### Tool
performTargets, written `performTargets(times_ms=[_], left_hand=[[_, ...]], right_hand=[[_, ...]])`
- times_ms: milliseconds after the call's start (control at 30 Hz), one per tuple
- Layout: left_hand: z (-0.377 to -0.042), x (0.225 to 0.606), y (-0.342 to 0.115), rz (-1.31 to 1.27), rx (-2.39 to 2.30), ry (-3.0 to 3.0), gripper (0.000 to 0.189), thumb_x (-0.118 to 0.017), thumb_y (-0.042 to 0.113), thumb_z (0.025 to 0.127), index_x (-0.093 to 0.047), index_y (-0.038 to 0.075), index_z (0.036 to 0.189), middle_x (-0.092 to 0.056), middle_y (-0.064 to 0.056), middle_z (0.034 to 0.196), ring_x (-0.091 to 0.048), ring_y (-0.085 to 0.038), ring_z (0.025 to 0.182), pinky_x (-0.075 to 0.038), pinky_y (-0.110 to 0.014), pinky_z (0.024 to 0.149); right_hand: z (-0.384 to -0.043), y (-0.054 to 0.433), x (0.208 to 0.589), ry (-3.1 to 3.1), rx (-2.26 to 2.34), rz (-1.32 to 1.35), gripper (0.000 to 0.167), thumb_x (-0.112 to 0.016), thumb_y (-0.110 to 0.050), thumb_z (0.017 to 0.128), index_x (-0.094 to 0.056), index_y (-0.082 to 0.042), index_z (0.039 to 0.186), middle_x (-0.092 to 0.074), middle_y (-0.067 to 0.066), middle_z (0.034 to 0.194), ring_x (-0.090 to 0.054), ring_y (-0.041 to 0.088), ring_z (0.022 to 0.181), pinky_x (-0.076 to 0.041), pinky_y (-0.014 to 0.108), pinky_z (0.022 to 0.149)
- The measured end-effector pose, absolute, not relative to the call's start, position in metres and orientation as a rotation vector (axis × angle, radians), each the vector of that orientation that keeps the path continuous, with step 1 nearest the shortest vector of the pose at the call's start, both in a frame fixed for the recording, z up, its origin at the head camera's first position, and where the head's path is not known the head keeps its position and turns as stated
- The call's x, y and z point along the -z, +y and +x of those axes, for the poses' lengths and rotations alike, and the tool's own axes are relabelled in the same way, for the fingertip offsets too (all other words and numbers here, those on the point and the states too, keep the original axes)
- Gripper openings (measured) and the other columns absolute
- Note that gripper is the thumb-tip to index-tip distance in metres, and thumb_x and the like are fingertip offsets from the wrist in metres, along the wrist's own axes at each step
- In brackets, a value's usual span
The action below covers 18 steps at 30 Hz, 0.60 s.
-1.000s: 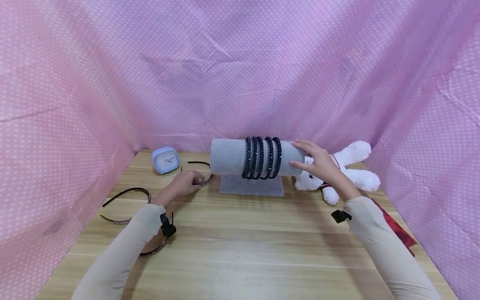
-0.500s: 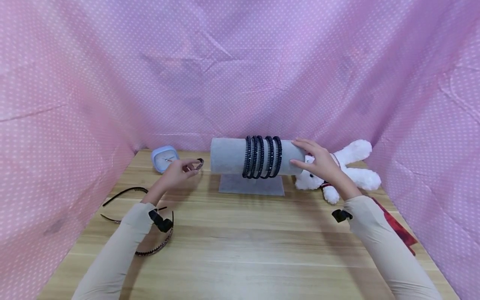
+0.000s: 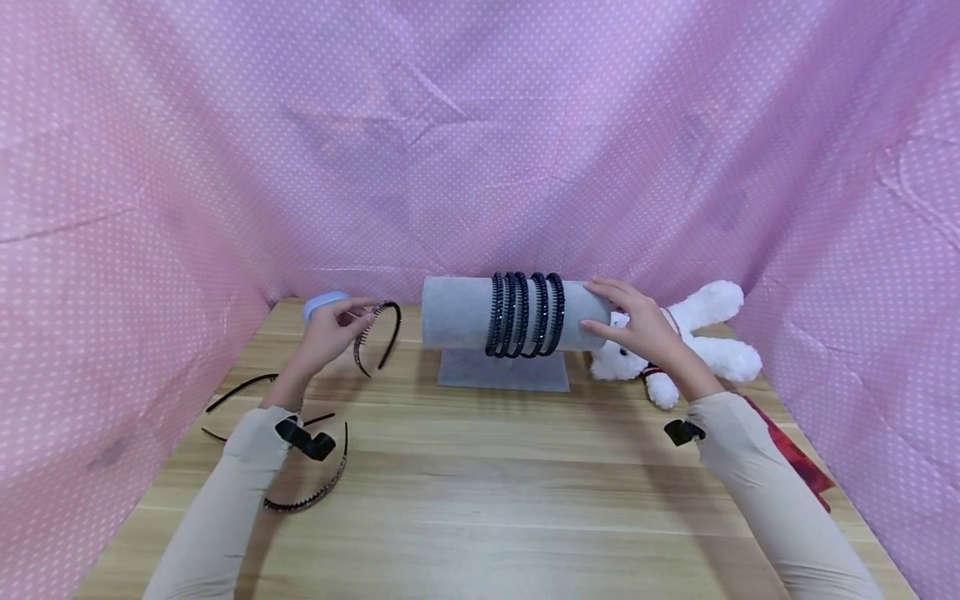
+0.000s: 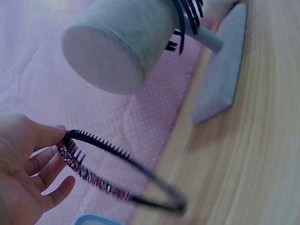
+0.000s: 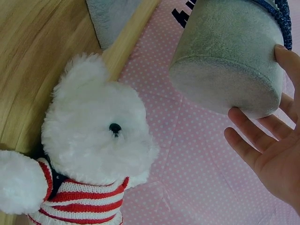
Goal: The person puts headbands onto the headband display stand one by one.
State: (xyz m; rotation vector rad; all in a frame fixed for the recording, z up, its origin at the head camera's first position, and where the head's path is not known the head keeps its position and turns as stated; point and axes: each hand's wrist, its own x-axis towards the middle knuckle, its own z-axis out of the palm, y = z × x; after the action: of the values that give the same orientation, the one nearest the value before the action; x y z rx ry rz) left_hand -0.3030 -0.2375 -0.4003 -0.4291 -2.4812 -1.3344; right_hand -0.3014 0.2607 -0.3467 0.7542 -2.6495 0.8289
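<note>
My left hand (image 3: 331, 331) pinches a headband (image 4: 96, 179) between thumb and fingers. Its band is dark, toothed on the inside and sparkly pink and silver outside. In the head view it hangs left of a grey display stand (image 3: 455, 312), apart from it. Several dark beaded headbands (image 3: 538, 315) sit around the middle of the stand's horizontal roll. At the roll's right end my right hand (image 3: 638, 323) holds on, thumb and fingers spread across it. Two other headbands, one sparkly (image 3: 322, 492) and one dark (image 3: 238, 392), lie at the left, partly hidden by the left arm.
Behind my left hand stands a small blue clock (image 3: 318, 302), mostly covered. A white plush toy (image 5: 101, 131) in a striped knit lies beside the stand's right end. A red item (image 3: 798, 458) lies at the table's right edge. Pink dotted cloth (image 3: 480, 150) surrounds the wooden table (image 3: 487, 500).
My left hand has lifted the headband off the table and moved up and left with it, turning it so its curve shows. The right hand has stayed on the roll.
</note>
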Motion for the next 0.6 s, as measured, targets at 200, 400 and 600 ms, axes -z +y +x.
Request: performTargets(times_ms=[200,400,600], left_hand=[[-0.287,0.378,-0.227,-0.416,1.423,-2.414,0.029,-0.065,0.004,0.099,-0.067,-0.008,0.125,-0.071,-0.031,0.102,-0.055,-0.001,0.073,-0.044,-0.009,0.061],[-0.282,0.361,-0.214,-0.373,1.477,-2.349,0.03,-0.067,0.006,0.098,-0.068,-0.007,0.125,-0.07,-0.027,0.1,-0.053,0.001,0.069,-0.042,-0.01,0.058],[-0.287,0.355,-0.204,-0.376,1.509,-2.263,0.03,-0.07,0.014,0.097,-0.071,0.0,0.124,-0.072,-0.024,0.102,-0.058,0.002,0.074,-0.047,-0.008,0.065]], right_hand=[[-0.301,0.261,0.346,-2.66,-0.822,0.748,0.062,-0.079,-0.025,0.09,-0.056,-0.013,0.146,-0.047,0.017,0.155,-0.063,0.038,0.12,-0.054,0.057,0.097],[-0.301,0.261,0.346,-2.664,-0.829,0.746,0.062,-0.079,-0.026,0.091,-0.055,-0.015,0.147,-0.047,0.018,0.156,-0.062,0.038,0.12,-0.053,0.059,0.097],[-0.3,0.262,0.345,-2.673,-0.831,0.743,0.061,-0.078,-0.027,0.092,-0.055,-0.015,0.148,-0.045,0.017,0.157,-0.062,0.039,0.121,-0.053,0.059,0.096]])
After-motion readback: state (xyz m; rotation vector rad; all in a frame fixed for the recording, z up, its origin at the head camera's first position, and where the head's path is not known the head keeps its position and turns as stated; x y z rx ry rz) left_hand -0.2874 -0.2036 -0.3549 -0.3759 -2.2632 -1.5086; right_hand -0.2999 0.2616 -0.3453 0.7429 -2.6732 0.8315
